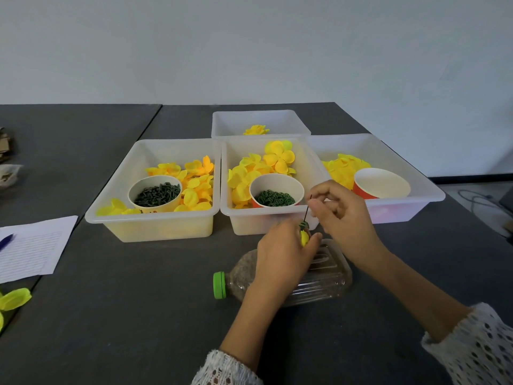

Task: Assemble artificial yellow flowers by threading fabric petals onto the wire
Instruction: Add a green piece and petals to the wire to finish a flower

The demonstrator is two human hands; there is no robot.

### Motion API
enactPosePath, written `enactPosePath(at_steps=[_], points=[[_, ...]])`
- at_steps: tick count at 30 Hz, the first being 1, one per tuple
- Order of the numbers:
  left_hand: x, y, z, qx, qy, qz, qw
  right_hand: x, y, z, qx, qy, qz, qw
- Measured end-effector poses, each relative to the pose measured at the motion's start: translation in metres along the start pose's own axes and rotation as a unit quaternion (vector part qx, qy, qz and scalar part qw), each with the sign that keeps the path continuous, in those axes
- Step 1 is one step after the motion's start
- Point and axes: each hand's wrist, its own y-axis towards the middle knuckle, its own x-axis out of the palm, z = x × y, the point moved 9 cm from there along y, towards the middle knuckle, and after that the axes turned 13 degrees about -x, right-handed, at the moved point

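Observation:
A thin dark wire (307, 209) stands nearly upright in front of the middle bin. My right hand (340, 215) pinches its upper end. My left hand (283, 251) grips a yellow fabric petal (304, 238) with a small green piece (303, 225) at the wire's lower end; most of the petal is hidden by my fingers. Loose yellow petals (247, 173) fill the middle bin (227, 207), the left bin (155, 215) and the right bin (427, 187).
Paper cups hold dark green stems (156, 193) and green rings (274, 198); a red cup (381, 183) looks empty. A finished yellow flower (256, 130) lies in the back bin. A green-capped plastic bottle (327, 279) lies under my hands. Lined paper (30, 248) lies left.

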Motion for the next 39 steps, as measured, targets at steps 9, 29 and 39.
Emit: enactPosePath(at_steps=[9, 29, 39], points=[[0.002, 0.000, 0.000, 0.002, 0.007, -0.019, 1.000, 0.022, -0.008, 0.013, 0.111, 0.108, -0.069, 0.986], [0.004, 0.003, -0.003, -0.030, 0.050, -0.036, 0.998, 0.018, -0.023, 0.018, 0.181, 0.065, -0.036, 0.981], [0.001, 0.002, 0.000, -0.022, 0.049, -0.014, 0.998, 0.001, 0.000, -0.005, 0.142, 0.010, -0.013, 0.990]])
